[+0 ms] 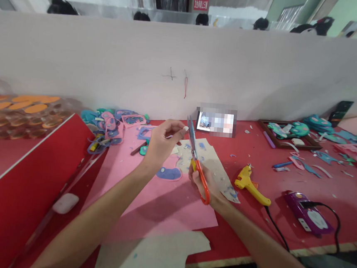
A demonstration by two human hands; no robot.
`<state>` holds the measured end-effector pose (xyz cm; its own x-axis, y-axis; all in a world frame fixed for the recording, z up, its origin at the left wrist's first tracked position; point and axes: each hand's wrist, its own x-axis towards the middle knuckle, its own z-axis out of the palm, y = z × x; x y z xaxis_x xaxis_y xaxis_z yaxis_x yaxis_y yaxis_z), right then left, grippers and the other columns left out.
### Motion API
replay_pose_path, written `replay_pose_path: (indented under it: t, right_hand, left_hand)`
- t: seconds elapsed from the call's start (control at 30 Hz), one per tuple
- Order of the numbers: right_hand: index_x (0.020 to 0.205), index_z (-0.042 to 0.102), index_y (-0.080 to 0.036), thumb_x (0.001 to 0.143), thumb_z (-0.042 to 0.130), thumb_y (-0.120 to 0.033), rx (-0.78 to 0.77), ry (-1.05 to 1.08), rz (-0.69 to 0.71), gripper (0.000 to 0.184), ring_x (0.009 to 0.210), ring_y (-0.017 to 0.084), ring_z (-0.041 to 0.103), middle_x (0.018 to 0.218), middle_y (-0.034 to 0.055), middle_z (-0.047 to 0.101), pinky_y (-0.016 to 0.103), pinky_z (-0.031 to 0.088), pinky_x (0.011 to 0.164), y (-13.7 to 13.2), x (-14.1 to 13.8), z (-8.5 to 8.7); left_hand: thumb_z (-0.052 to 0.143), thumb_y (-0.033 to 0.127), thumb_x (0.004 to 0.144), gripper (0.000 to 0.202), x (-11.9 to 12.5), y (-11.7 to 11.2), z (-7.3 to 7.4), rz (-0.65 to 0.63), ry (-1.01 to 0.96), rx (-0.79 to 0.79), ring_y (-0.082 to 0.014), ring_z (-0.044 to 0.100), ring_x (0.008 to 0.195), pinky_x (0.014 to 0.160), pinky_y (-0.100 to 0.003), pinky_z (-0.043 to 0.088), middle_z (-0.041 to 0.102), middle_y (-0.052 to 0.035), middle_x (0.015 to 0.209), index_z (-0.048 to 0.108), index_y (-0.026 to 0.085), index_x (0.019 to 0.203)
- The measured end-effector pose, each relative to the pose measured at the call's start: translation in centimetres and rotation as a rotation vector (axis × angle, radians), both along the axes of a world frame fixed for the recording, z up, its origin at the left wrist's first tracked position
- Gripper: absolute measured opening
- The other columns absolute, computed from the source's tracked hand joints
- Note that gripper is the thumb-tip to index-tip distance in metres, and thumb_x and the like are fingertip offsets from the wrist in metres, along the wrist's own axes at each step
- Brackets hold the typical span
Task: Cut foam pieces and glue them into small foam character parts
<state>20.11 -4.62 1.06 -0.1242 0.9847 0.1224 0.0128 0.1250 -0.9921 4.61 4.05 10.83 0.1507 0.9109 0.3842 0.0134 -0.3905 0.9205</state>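
Nearest, a beige sheet (155, 253) with cut edges is lying at the front rim of the table (251, 232), just under a pink sheet (160, 199). Above that, the right hand (207, 184) is holding orange-handled scissors (195, 156), its grip closed through the loops. The left hand (160, 143) is pinching thumb to forefinger beside the blades; what it is holding is too small to tell. One cut blue shape (168, 173) is lying on the pink sheet and a pile of shapes (117, 118) is sitting by the wall, so the cutting seems to be well along but not finished.

Red sign on far wall (200, 4): white Chinese characters, too small to read surely.
Phone screen, tabletop's back edge (216, 122): blurred, nothing legible.
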Motion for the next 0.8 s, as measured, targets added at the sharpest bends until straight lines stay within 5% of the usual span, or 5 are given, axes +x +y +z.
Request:
replay_pose_path:
  t: [0.8]
  right_hand:
    - [0.079, 0.041, -0.023, 0.088, 0.052, -0.078, 0.004, -0.108, 0.01, 0.057, 0.06, 0.012, 0.031, 0.067, -0.0047, 0.037, 0.025, 0.025, 0.051, -0.3, 0.2, 1.5]
  left_hand:
    - [0.066, 0.034, 0.092, 0.023, 0.0, -0.4, -0.2, -0.041, 0.061, -0.023, -0.0097, 0.048, 0.055, 0.053, -0.025, 0.038, 0.049, 0.004, 0.063, 0.056, 0.02, 0.077]
